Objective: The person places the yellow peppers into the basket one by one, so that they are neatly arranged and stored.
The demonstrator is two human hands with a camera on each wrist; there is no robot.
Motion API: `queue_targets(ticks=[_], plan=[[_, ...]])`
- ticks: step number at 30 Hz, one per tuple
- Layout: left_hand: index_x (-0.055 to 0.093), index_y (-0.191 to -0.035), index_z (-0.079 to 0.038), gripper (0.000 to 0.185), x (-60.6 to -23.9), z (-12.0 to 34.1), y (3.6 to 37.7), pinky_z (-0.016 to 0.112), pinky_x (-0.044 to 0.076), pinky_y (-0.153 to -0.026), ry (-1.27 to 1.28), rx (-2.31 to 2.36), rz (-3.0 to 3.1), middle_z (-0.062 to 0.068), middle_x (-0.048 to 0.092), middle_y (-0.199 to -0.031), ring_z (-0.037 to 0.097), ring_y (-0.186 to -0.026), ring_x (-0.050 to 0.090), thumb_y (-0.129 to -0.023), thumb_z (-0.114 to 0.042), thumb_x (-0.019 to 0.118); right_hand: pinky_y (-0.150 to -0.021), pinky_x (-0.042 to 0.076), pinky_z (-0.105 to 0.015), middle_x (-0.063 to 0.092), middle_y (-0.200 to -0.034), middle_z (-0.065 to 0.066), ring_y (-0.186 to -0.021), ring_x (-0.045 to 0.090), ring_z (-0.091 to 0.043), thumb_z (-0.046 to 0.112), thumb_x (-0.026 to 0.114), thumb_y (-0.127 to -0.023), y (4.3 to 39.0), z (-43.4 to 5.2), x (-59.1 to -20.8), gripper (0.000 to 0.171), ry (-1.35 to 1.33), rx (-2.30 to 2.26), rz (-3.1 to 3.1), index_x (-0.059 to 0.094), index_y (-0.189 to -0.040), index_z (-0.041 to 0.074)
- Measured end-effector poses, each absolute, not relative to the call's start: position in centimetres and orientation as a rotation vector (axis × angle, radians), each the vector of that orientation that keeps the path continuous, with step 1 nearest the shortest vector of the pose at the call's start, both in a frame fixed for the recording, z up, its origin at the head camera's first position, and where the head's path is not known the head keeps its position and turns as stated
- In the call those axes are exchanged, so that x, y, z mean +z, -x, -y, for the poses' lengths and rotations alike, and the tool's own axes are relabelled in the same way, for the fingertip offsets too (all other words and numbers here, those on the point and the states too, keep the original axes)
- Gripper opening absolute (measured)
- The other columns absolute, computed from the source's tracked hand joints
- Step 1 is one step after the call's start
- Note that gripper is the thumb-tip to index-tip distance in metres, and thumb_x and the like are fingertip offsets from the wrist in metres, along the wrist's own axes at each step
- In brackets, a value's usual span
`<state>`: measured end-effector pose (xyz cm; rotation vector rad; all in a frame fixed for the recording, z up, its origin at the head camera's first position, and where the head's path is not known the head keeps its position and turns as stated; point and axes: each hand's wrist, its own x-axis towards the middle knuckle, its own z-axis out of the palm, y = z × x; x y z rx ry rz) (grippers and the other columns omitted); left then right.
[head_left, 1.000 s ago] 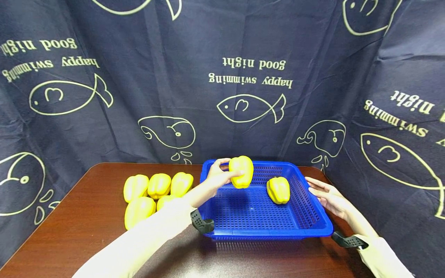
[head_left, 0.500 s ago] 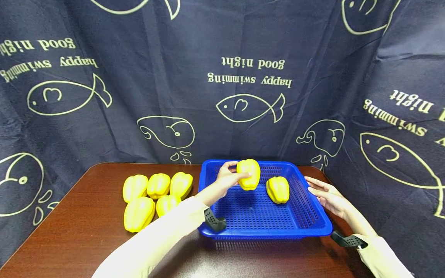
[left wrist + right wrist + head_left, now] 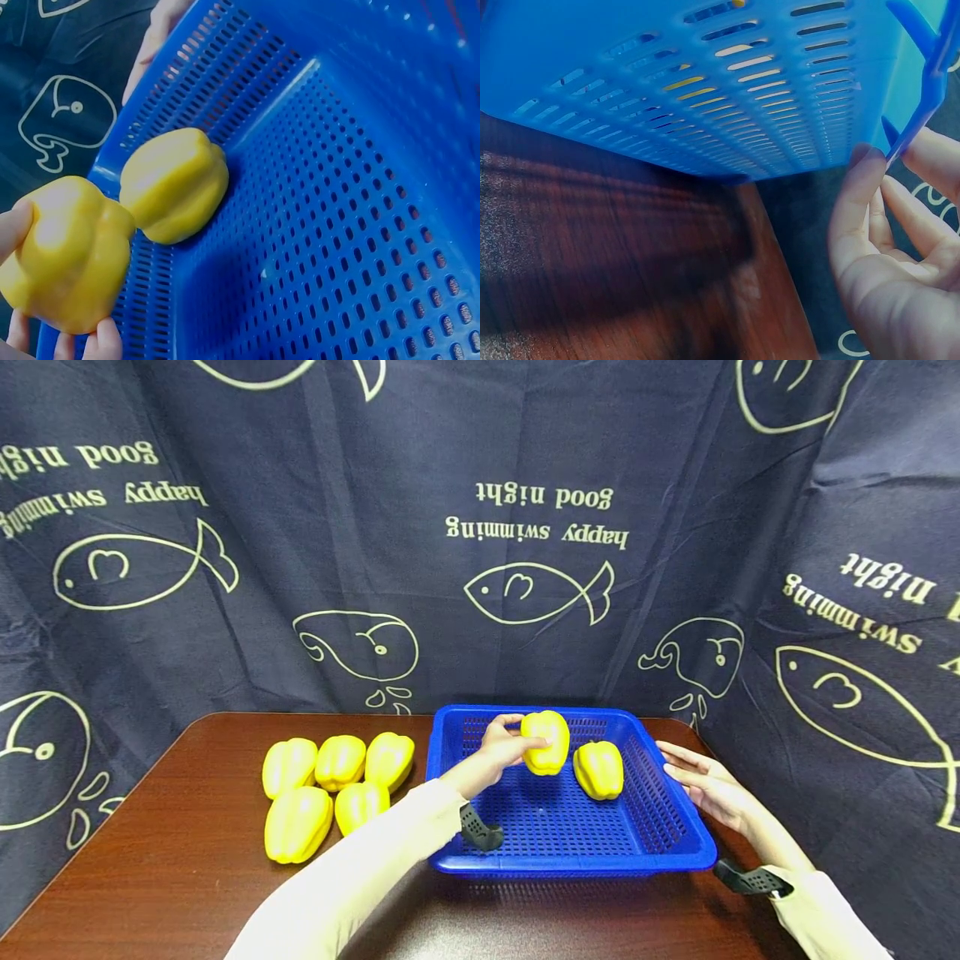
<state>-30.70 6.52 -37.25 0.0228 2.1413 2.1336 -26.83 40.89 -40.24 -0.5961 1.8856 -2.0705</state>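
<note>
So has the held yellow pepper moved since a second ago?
Yes. The held pepper in the left hand has moved right and lower, closer to the pepper lying in the blue basket.

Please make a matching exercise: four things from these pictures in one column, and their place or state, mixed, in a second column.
1. held pepper
2. second pepper
3. five peppers
4. right hand

a. on the table, left of the basket
b. lying in the basket
c. open, at the basket's right rim
d. gripped by the left hand, above the basket

Pairs: 1-d, 2-b, 3-a, 4-c
</note>
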Motion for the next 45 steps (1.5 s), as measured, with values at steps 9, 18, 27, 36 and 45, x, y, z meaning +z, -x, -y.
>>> queue_targets(ticks=[9, 18, 27, 36, 45], plan=[[0.053, -0.121, -0.001, 0.059, -37.6, -7.4, 31.1, 0.035, 0.058, -0.07, -0.016, 2.092, -2.165, 0.023, 0.067, -0.11, 0.022, -0.087, 0.067, -0.069, -0.002, 0.079, -0.087, 0.055, -0.025, 0.062, -0.127, 0.01, -0.109, 0.065, -0.01, -0.003, 0.033, -0.101, 26.7, -40.8, -40.1, 0.045, 0.579, -2.084, -1.861, 0.05, -0.136, 0.02], [0.058, -0.115, -0.004, 0.057, -37.9, -8.2, 31.0, 0.021, 0.05, -0.055, 0.011, 2.008, -2.337, 0.016, 0.068, -0.098, 0.015, -0.078, 0.058, -0.065, -0.006, 0.084, -0.087, 0.055, -0.027, 0.063, -0.127, 0.007, -0.11, 0.065, -0.011, -0.004, 0.031, -0.102, 26.7, -41.0, -40.3, 0.047, 0.638, -2.066, -1.838, 0.046, -0.14, 0.018], [0.06, -0.111, -0.004, 0.056, -38.9, -8.9, 31.0, 0.025, 0.05, -0.072, 0.033, 1.948, -2.43, 0.016, 0.068, -0.096, 0.023, -0.09, 0.058, -0.061, -0.006, 0.085, -0.086, 0.055, -0.027, 0.062, -0.128, 0.009, -0.108, 0.065, -0.011, -0.002, 0.032, -0.102, 26.7, -40.9, -40.1, 0.045, 0.601, -2.063, -1.847, 0.044, -0.141, 0.018], [0.061, -0.109, -0.006, 0.056, -39.2, -9.2, 30.7, 0.031, 0.046, -0.084, 0.051, 1.886, -2.495, 0.015, 0.069, -0.096, 0.025, -0.097, 0.055, -0.059, -0.006, 0.086, -0.087, 0.055, -0.026, 0.062, -0.128, 0.009, -0.109, 0.065, -0.011, -0.003, 0.032, -0.101, 26.7, -40.8, -40.1, 0.045, 0.601, -2.087, -1.834, 0.047, -0.139, 0.018], [0.061, -0.107, -0.005, 0.054, -39.7, -9.4, 30.6, 0.03, 0.047, -0.083, 0.028, 1.848, -2.525, 0.014, 0.067, -0.095, 0.024, -0.093, 0.055, -0.059, -0.008, 0.087, -0.087, 0.055, -0.025, 0.063, -0.125, 0.011, -0.107, 0.065, -0.01, -0.001, 0.035, -0.102, 26.7, -40.7, -40.2, 0.044, 0.56, -2.089, -1.867, 0.053, -0.133, 0.024]])
